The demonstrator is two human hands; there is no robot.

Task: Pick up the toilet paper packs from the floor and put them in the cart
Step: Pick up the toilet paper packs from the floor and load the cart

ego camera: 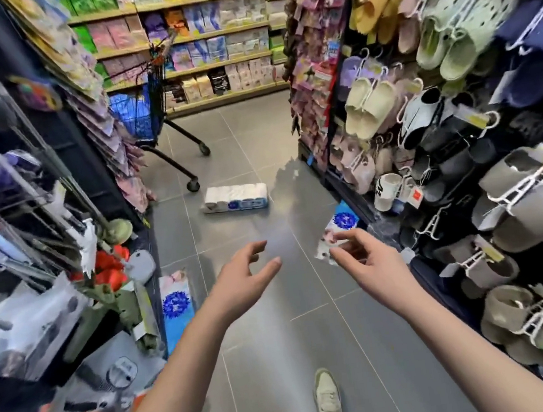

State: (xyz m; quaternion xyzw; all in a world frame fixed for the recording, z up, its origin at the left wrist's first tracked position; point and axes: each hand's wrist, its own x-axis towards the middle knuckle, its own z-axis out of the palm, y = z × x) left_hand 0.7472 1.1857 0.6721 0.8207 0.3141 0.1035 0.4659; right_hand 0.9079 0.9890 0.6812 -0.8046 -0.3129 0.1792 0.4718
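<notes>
Three toilet paper packs lie on the grey floor. One white pack (234, 197) lies flat in the middle of the aisle, just in front of the cart (149, 101). A blue-wrapped pack (176, 304) leans at the foot of the left shelf. Another pack (338, 228) lies by the right rack, partly behind my right hand (359, 253). My left hand (242, 272) hovers over bare floor with fingers spread and relaxed, holding nothing. My right hand is also empty, fingers loosely bent. The cart holds a blue pack inside its basket.
The aisle is narrow: a rack of slippers (458, 112) on the right, hanging goods and brooms (38, 202) on the left. Shelves of packaged tissues (214, 47) close the far end. My shoe (327, 395) stands on the floor below.
</notes>
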